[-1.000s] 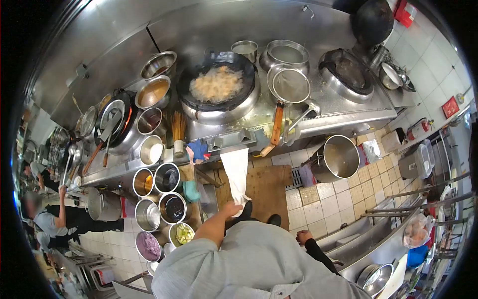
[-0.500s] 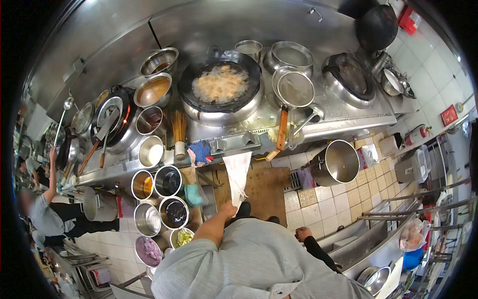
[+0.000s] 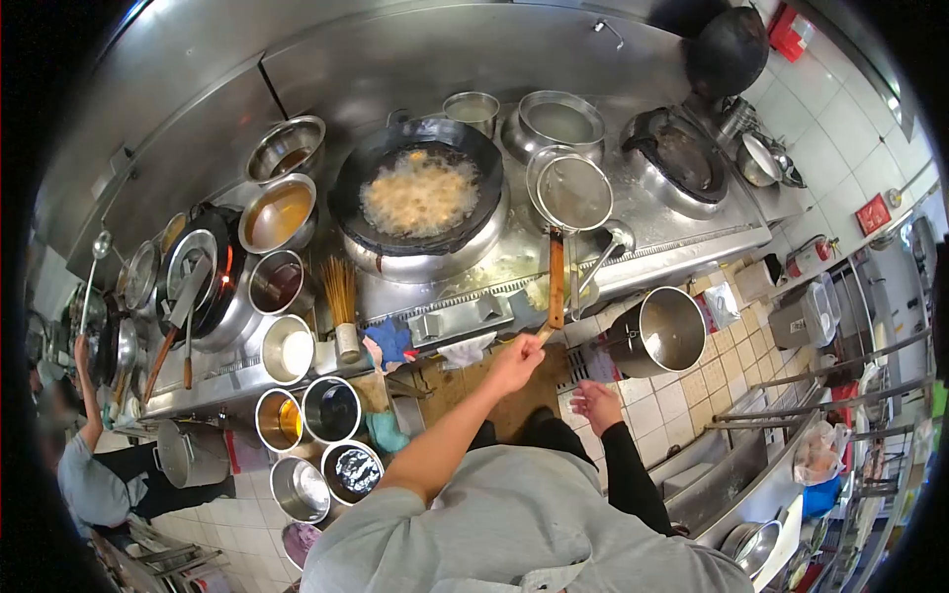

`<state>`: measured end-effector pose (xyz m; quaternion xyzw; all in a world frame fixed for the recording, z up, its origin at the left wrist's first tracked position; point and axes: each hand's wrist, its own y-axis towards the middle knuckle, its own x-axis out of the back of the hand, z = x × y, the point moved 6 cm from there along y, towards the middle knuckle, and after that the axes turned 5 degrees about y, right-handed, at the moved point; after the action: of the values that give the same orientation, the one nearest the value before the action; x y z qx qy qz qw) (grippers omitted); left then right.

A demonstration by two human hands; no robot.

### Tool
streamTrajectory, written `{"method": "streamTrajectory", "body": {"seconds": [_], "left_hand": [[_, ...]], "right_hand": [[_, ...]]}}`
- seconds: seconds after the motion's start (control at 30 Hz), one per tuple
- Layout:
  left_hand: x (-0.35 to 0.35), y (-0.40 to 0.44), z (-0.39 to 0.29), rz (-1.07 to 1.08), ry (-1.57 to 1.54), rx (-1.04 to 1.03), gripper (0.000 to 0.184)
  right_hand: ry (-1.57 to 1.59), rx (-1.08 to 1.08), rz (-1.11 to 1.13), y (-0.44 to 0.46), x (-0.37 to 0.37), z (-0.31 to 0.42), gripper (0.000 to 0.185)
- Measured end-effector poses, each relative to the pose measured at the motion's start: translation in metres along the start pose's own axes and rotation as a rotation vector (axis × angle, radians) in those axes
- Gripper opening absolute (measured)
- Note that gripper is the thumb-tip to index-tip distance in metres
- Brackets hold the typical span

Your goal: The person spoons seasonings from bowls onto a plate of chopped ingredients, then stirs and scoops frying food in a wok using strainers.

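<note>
My left hand is closed at the end of the long wooden handle of a round mesh strainer. The strainer's basket rests on the stove top beside a ladle. My right hand is held low in front of my body with its fingers apart, near a tall steel pot. A white cloth hangs at the counter's front edge. Left of the strainer, pale golden pieces bubble in oil in a black wok.
Steel bowls with liquid and a bamboo brush stand left of the wok. Several sauce containers are at my left. A second wok station glows with flame. Another person works at far left. A sink lies at right.
My left hand has let go of the white cloth and moved right and up to the strainer handle. My right hand has risen forward and its fingers have spread.
</note>
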<state>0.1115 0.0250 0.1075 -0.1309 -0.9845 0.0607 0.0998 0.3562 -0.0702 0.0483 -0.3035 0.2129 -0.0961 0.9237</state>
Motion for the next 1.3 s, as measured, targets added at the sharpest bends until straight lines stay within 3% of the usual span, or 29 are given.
{"method": "streamTrajectory", "body": {"seconds": [0.17, 0.3, 0.43, 0.53, 0.63, 0.67, 0.7, 0.77, 0.9, 1.03, 1.13, 1.3], "left_hand": [[-0.010, 0.081, -0.014, -0.264, 0.238, -0.066, 0.060], [-0.025, 0.130, 0.020, -0.289, 0.351, 0.058, 0.054], [-0.020, 0.132, -0.010, -0.157, 0.472, 0.194, 0.054], [-0.021, 0.135, -0.002, -0.155, 0.385, 0.220, 0.060], [-0.026, 0.137, 0.021, -0.183, 0.160, 0.228, 0.045], [-0.024, 0.135, 0.000, -0.196, 0.059, 0.221, 0.040], [-0.036, 0.127, -0.007, -0.028, -0.354, 0.471, 0.024], [-0.038, 0.121, -0.042, -0.014, -0.396, 0.479, 0.019], [-0.041, 0.117, -0.041, 0.038, -0.480, 0.454, 0.016], [-0.035, 0.114, -0.036, -0.016, -0.497, 0.398, 0.019], [-0.036, 0.118, -0.022, -0.066, -0.515, 0.341, 0.020], [-0.017, 0.101, -0.018, -0.076, -0.513, 0.344, 0.016]], "right_hand": [[0.165, 0.081, 0.067, 0.031, -0.073, 0.080, 0.033], [0.337, -0.039, 0.094, 0.067, -0.085, 0.098, 0.035], [0.403, -0.166, 0.173, 0.091, -0.085, 0.107, 0.036], [0.435, -0.211, 0.269, 0.093, -0.098, 0.136, 0.039], [0.484, -0.260, 0.191, 0.106, -0.108, 0.163, 0.041], [0.480, -0.281, 0.244, 0.115, -0.112, 0.165, 0.039], [0.474, -0.299, 0.296, 0.124, -0.113, 0.166, 0.037], [0.432, -0.283, 0.351, 0.131, -0.120, 0.181, 0.032], [0.530, -0.296, 0.456, 0.145, -0.122, 0.217, 0.026], [0.515, -0.275, 0.363, 0.164, -0.124, 0.243, 0.026], [0.510, -0.257, 0.460, 0.175, -0.115, 0.255, 0.034], [0.105, 0.099, 0.129, 0.160, -0.110, 0.318, 0.031]]}}
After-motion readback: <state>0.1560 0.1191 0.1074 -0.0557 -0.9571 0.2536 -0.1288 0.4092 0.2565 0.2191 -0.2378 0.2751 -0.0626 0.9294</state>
